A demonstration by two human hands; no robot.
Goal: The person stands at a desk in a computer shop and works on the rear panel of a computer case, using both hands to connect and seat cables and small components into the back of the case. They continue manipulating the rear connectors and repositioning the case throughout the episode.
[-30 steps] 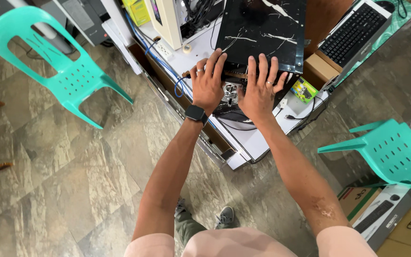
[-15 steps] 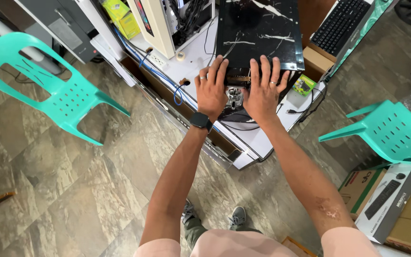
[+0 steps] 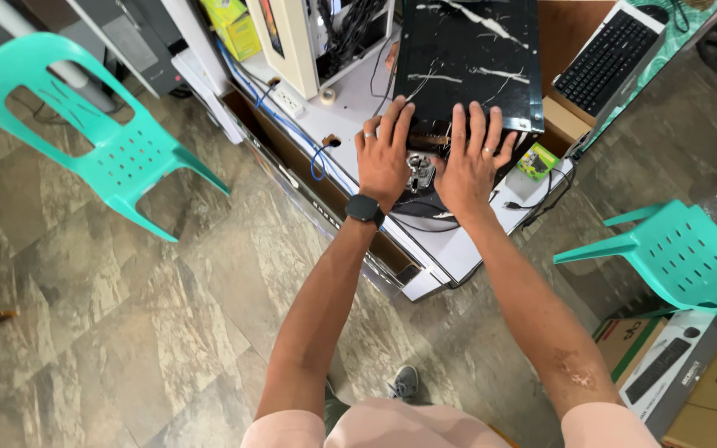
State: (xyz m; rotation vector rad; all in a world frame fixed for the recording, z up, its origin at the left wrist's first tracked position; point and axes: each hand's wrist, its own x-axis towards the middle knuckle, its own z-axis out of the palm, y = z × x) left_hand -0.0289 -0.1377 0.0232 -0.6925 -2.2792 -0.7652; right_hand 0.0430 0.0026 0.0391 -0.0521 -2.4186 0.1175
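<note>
A black computer case point(image 3: 466, 58) with white marbled streaks lies on a white desk point(image 3: 466, 249). My left hand point(image 3: 383, 158), with a ring and a black wrist watch point(image 3: 364, 209), rests flat on the case's near end, fingers spread. Beside it my right hand point(image 3: 468, 162), also ringed, presses flat on the same edge. Between the two hands a metal connector part point(image 3: 419, 172) and black cables point(image 3: 425, 217) show at the case's rear.
A teal plastic chair point(image 3: 101, 141) stands at the left and another teal chair point(image 3: 682, 257) at the right. A black keyboard point(image 3: 603, 58) lies behind the case. Cardboard boxes point(image 3: 690, 373) sit at the lower right. A beige open computer tower point(image 3: 309, 41) stands at the back.
The view has shifted a little; both hands stay flat on the case's near end, with the fingers slightly more together.
</note>
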